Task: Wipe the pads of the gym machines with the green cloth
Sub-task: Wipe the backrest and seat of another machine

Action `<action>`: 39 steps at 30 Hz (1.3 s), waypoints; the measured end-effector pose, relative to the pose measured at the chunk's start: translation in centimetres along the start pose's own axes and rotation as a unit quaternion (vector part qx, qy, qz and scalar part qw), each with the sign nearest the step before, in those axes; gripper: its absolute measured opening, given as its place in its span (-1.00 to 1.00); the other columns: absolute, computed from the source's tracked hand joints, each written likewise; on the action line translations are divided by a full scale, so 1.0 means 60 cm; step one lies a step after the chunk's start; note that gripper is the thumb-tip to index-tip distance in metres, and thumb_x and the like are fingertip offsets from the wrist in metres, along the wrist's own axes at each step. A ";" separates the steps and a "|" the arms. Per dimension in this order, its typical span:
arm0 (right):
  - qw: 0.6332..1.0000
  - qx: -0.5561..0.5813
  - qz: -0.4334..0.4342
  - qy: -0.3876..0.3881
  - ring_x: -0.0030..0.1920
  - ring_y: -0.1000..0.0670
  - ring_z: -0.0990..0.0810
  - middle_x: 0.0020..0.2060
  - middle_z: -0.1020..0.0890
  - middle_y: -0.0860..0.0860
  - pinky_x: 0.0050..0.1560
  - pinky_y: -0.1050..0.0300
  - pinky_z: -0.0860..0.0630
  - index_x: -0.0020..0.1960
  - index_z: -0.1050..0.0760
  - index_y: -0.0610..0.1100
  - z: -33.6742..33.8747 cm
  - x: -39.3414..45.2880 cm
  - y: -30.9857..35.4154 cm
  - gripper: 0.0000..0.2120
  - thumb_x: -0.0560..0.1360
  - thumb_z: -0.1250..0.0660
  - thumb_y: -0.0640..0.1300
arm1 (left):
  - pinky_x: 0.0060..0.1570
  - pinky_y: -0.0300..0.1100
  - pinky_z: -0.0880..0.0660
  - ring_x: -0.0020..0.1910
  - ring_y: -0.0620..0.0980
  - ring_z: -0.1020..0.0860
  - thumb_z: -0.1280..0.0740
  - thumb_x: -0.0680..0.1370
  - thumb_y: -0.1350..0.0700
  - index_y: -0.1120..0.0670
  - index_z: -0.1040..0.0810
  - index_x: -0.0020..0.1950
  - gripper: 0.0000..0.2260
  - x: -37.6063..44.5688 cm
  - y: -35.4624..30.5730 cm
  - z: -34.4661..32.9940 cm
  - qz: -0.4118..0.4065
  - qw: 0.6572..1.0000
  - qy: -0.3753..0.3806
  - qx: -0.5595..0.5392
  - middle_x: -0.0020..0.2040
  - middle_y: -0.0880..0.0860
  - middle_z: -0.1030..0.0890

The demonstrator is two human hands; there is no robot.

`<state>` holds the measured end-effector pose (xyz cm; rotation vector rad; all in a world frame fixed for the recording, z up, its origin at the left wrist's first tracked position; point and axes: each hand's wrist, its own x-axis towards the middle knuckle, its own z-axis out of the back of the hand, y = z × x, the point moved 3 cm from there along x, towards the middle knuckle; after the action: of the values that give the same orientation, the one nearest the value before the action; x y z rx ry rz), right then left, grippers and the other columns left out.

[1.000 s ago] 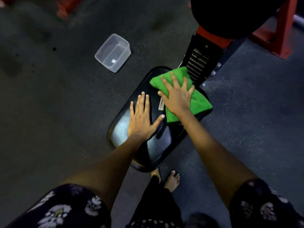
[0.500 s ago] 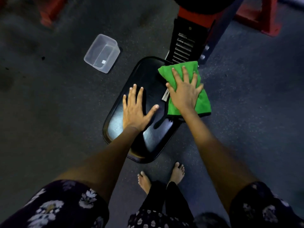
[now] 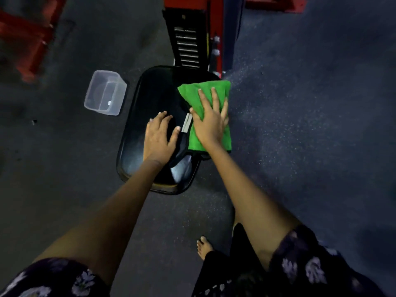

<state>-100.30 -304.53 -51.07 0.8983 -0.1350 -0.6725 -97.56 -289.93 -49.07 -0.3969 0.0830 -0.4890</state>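
A black seat pad (image 3: pixel 154 93) of a red gym machine lies below me, shiny and rounded. The green cloth (image 3: pixel 192 93) is folded and spread over the pad's right edge. My right hand (image 3: pixel 209 123) presses flat on the cloth with fingers straight. My left hand (image 3: pixel 159 136) rests on the bare middle of the pad, left of the cloth, with its fingertips bent a little and thumb out. A small pale tag shows between the two hands.
A clear plastic tub (image 3: pixel 105 93) stands on the dark rubber floor left of the pad. The machine's red frame and black ribbed post (image 3: pixel 188 43) rise behind the pad. More red frame (image 3: pixel 25 39) sits far left. My bare foot (image 3: pixel 203 246) is below.
My right hand has slid the cloth from the pad's far middle over to its right edge. My left hand stays on the pad, its fingertips now slightly bent.
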 end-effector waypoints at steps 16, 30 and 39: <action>0.976 0.213 -0.019 -0.048 0.50 -0.22 -0.02 0.53 -0.08 0.00 0.43 -0.20 -0.12 0.47 -0.26 0.05 -0.023 -0.058 -0.044 -0.33 0.43 -0.44 -0.02 | 0.47 -0.10 0.07 0.51 0.03 -0.11 -0.05 0.64 0.12 0.16 -0.30 0.46 -0.61 -0.050 -0.013 -0.017 -0.007 1.000 0.006 -0.002 0.50 0.09 -0.25; 0.996 -0.075 0.034 0.023 0.50 -0.23 0.27 0.54 0.14 0.04 0.37 -0.39 0.16 0.50 -0.04 0.22 -0.015 -0.014 0.000 -0.39 0.54 -0.23 0.11 | 0.48 -0.10 0.05 0.51 0.02 -0.13 -0.01 0.59 0.06 0.16 -0.31 0.46 -0.55 -0.052 -0.012 -0.013 0.005 1.000 0.007 0.002 0.49 0.09 -0.26; 0.998 0.010 0.054 0.036 0.51 -0.19 0.25 0.54 0.03 0.11 0.41 -0.41 0.00 0.45 -0.24 0.21 0.011 0.052 -0.012 -0.47 0.52 -0.30 0.03 | 0.48 -0.08 0.03 0.50 0.01 -0.14 -0.02 0.60 0.07 0.16 -0.34 0.44 -0.56 -0.044 -0.016 -0.020 0.008 0.999 0.004 -0.042 0.48 0.10 -0.28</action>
<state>-98.46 -307.12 -51.74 0.9261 -0.1247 -0.5392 -100.53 -289.90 -49.84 -0.4757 0.1143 -0.4719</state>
